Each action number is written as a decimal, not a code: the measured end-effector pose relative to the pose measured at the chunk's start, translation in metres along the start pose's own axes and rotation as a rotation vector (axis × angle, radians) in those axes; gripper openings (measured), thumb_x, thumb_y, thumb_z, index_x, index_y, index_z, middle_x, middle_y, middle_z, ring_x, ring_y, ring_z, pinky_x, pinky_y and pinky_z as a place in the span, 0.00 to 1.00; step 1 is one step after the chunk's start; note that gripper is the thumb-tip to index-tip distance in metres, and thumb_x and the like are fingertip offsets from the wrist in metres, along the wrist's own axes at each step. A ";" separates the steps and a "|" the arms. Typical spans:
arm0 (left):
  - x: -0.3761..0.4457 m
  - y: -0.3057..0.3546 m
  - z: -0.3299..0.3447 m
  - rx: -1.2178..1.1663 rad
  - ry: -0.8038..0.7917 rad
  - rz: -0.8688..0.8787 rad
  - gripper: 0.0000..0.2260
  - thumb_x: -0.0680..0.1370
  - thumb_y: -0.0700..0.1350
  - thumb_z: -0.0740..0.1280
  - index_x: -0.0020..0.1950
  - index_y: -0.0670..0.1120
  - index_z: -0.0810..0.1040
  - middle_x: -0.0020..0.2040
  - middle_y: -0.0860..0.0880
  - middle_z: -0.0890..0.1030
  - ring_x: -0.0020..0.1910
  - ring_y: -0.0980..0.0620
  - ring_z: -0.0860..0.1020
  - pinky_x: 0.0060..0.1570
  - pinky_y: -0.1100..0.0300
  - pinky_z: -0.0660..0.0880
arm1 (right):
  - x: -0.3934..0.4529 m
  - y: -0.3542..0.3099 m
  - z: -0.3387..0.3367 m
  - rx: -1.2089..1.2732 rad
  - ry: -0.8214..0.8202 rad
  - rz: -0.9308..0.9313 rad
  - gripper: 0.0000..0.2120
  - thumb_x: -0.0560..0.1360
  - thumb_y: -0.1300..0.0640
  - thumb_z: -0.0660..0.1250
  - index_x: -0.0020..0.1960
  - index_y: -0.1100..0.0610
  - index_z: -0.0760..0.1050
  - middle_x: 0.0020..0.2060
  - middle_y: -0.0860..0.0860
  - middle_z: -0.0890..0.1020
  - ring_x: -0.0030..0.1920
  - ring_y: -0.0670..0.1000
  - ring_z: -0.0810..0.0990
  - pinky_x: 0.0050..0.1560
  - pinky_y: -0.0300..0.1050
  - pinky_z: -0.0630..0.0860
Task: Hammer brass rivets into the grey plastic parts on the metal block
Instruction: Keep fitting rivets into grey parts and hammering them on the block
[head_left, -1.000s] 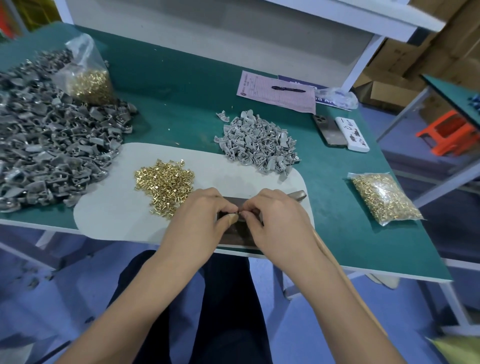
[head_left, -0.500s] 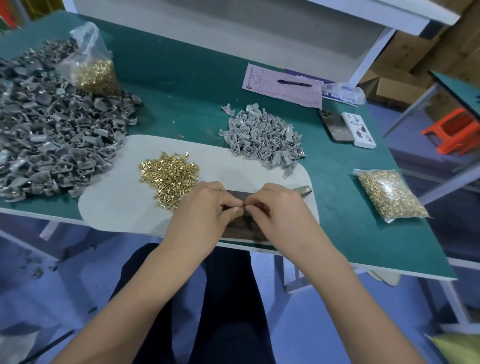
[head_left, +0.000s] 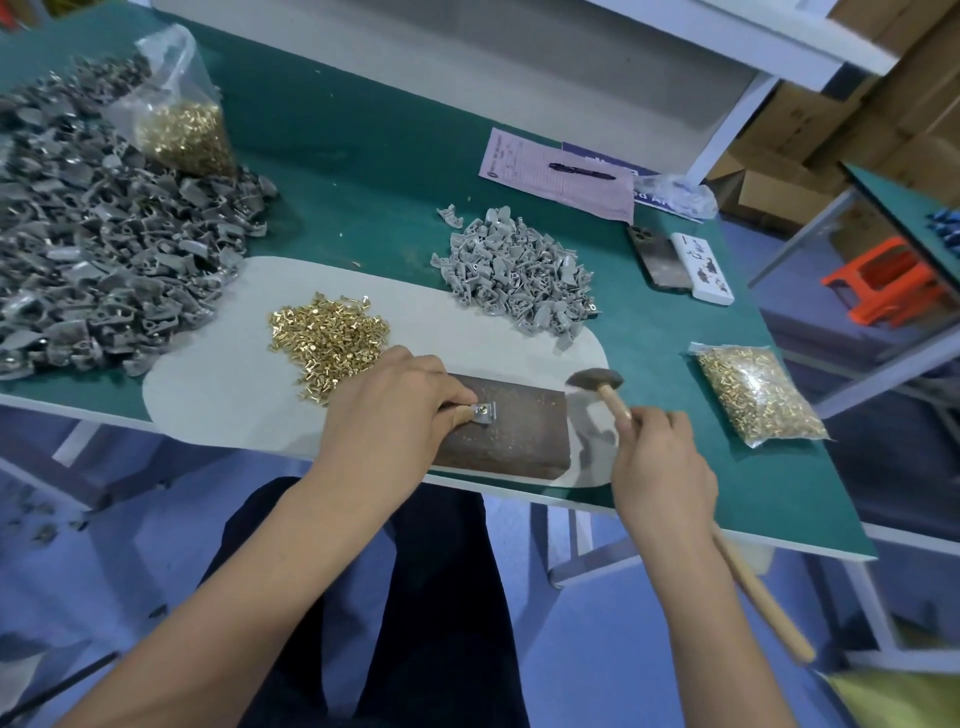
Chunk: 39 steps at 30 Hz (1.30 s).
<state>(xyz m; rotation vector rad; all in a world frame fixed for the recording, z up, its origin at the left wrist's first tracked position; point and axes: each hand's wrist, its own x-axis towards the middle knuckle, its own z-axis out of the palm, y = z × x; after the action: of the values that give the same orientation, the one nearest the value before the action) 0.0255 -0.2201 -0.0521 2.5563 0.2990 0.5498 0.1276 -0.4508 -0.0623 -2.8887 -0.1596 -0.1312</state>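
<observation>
Left hand (head_left: 395, 410) pinches the small grey plastic part (head_left: 485, 413) on the dark rusty metal block (head_left: 511, 431); right hand (head_left: 660, 457) grips the wooden-handled hammer (head_left: 597, 382) just beside it. A skewed blow could strike the pinching fingertips.

A small grey plastic part (head_left: 485, 413) with a brass rivet (head_left: 483, 410) seated in it lies flat on the dark rectangular metal block (head_left: 511, 426), toward its nine-o'clock end.

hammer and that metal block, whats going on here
A person is riveting small parts. The left hand pinches a grey plastic part with a brass rivet in it on the metal block. The right hand grips the hammer, its head raised beside the block's right end, not touching the part.
</observation>
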 end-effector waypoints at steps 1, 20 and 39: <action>0.000 0.001 0.000 0.004 -0.002 -0.005 0.06 0.77 0.56 0.70 0.51 0.59 0.86 0.44 0.59 0.80 0.49 0.54 0.74 0.39 0.58 0.69 | 0.001 0.001 -0.005 0.088 0.015 -0.019 0.15 0.86 0.48 0.53 0.53 0.54 0.75 0.50 0.54 0.77 0.43 0.61 0.76 0.38 0.53 0.64; 0.002 0.000 0.002 -0.020 -0.006 -0.015 0.05 0.76 0.56 0.72 0.49 0.58 0.86 0.42 0.58 0.81 0.47 0.53 0.73 0.39 0.53 0.75 | -0.037 -0.037 -0.047 0.335 -0.022 -0.442 0.13 0.82 0.36 0.55 0.65 0.31 0.70 0.31 0.38 0.76 0.30 0.47 0.72 0.32 0.47 0.71; 0.002 -0.003 0.003 0.008 -0.011 -0.027 0.05 0.76 0.57 0.71 0.49 0.61 0.85 0.41 0.59 0.80 0.48 0.54 0.72 0.37 0.57 0.71 | -0.041 -0.039 -0.047 0.248 0.030 -0.453 0.13 0.82 0.38 0.55 0.65 0.33 0.70 0.28 0.39 0.74 0.28 0.47 0.68 0.30 0.46 0.69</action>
<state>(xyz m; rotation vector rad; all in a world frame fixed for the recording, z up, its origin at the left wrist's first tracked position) 0.0280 -0.2189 -0.0557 2.5580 0.3317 0.5248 0.0784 -0.4288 -0.0115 -2.5556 -0.7657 -0.2163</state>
